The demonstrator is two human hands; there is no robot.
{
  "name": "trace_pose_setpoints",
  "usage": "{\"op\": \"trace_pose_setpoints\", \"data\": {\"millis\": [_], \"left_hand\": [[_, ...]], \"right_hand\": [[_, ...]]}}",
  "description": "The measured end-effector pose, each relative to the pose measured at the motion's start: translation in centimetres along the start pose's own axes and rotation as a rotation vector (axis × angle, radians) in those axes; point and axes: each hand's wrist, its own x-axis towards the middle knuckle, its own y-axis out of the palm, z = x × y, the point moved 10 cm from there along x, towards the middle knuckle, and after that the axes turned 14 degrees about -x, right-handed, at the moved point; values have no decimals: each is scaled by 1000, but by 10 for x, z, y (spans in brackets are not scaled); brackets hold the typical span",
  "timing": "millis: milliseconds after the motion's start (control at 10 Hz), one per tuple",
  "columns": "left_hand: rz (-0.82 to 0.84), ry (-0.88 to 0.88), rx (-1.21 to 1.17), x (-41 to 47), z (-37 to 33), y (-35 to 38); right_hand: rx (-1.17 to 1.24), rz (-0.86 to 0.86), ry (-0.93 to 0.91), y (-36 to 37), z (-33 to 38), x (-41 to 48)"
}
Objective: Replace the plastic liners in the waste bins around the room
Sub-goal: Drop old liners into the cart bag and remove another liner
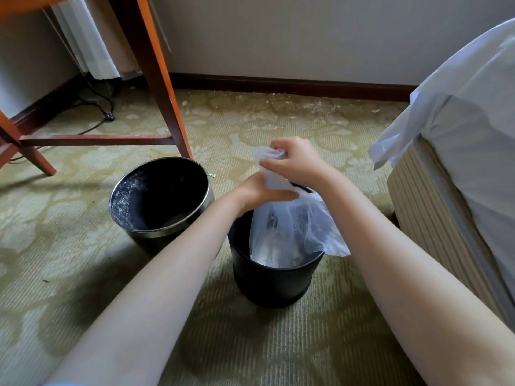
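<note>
- While I look down from the head view, my right grip [295,160] is closed round the bunched top of a clear plastic bag [289,224], fingers curled over the crumpled film.
- My left grip [262,192] sits just below it, fingers and thumb wrapped round the bag's neck, so both grips hold the same bag, close together.
- From my grips the bag hangs down into a small black bin [273,282] standing on the carpet [83,246] right in front of me. Its lower part is inside the bin, and one loose corner flares out over the rim on my right.
- Something pale shows through the film low in the bag; I cannot tell what it is.
- A second bin [131,190], dark inside with a shiny metal band at the rim, stands on the carpet to the left and a little farther off, apart from the black one.
- Behind that bin rise wooden legs [164,101] joined by a crossbar, and a black cable [103,107] lies on the floor beneath them near the wall.
- On my right is a bed [446,204] with a striped base and a white sheet [459,93] hanging over its corner.
- Pale crumbs lie scattered along the dark skirting board [278,84].
</note>
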Motion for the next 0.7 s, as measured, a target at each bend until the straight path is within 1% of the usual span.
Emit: {"op": "trace_pose_setpoints", "data": {"millis": [100, 200, 300, 400, 500, 600, 700], "left_hand": [[-179, 241, 663, 14, -35, 6], [-257, 82, 40, 17, -5, -10], [-621, -162, -207, 3, 25, -41], [-667, -97, -171, -3, 23, -52], [-736, -79, -317, -3, 30, -62], [-760, -35, -403, -9, 16, -59], [-652, 12, -484, 1, 6, -45]], "right_hand": [[13, -26, -13, -10, 1, -1], [187, -34, 9, -17, -12, -4], [211, 156, 55, -2, -35, -11], [-111, 324, 108, 32, -65, -21], [-305, 255, 117, 52, -81, -22], [-462, 275, 84, 76, -78, -26], [-634, 375, -20, 105, -67, -30]]}}
